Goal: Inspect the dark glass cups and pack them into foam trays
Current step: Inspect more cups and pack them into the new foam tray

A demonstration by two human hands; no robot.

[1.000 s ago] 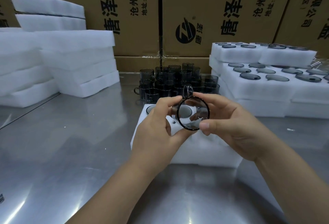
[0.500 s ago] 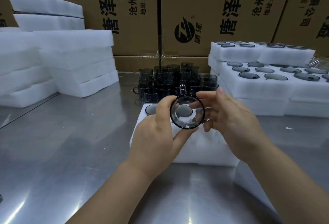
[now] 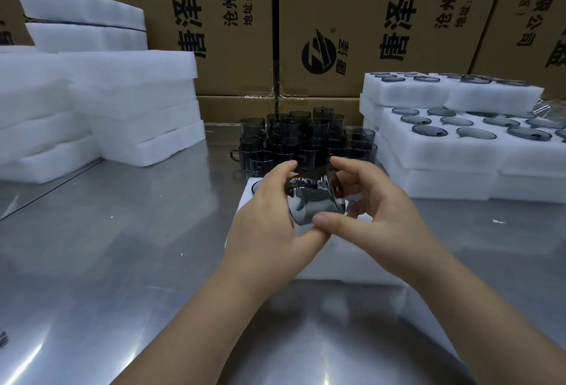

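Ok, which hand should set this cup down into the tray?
Probably left: the left hand wraps the dark glass cup over the foam tray, while the right hand only pinches it with thumb and fingertips.

The cup (image 3: 315, 204) I hold is smoky dark grey; foam trays (image 3: 428, 152) white, boxes (image 3: 361, 1) brown with black print, table (image 3: 122, 246) silver

One wide-angle camera, worn on the head, looks forward and down across the shiny steel table (image 3: 92, 262); both forearms (image 3: 190, 317) enter from the bottom edge; the left hand (image 3: 266, 225) and right hand (image 3: 389, 216) meet close below the lens at centre frame, around a smoky dark glass cup (image 3: 315, 204); printed brown cardboard cartons (image 3: 367, 17) close the far side, facing the lens; straight edges bow near the margins.
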